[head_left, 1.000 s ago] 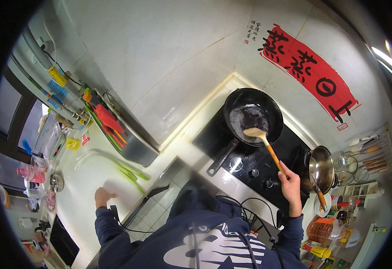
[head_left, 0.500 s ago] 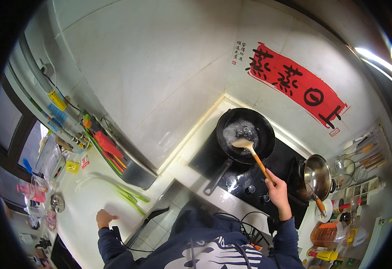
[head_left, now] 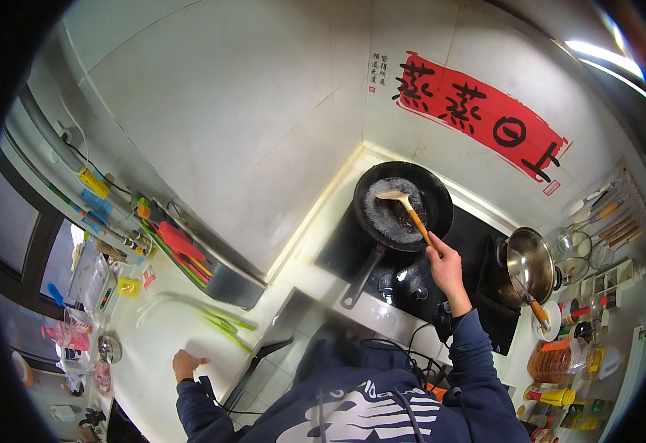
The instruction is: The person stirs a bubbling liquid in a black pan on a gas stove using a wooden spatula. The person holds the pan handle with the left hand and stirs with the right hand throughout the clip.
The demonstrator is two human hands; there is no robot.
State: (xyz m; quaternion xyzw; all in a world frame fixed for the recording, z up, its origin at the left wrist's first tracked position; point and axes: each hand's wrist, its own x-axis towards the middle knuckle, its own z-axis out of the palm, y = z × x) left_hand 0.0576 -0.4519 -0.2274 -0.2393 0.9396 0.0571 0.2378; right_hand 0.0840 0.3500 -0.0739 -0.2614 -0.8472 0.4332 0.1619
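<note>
My right hand (head_left: 447, 269) is closed round the wooden handle of a spatula (head_left: 416, 218). Its pale, broad head lies inside a black wok (head_left: 441, 196), over bubbling, foamy liquid. The wok sits on a black glass cooktop (head_left: 470, 251), and its long handle points toward me. On the white counter at left rests my left hand (head_left: 188, 364), thumb held apart from the other fingers, with nothing seen in it. Green stalks (head_left: 223, 323), like scallions or celery, lie on the counter just beyond that hand.
A steel pot (head_left: 530, 258) with a wooden-handled utensil (head_left: 535, 310) stands right of the wok. Bottles and an orange-brown jug (head_left: 552, 359) line the right side. A dark rack (head_left: 234, 284) holding coloured boards and red-handled tools leans against the left wall.
The spatula head has shifted toward the wok's far left side, and foam now covers more of the wok's bottom. The whole view has moved slightly; my left hand stays on the counter.
</note>
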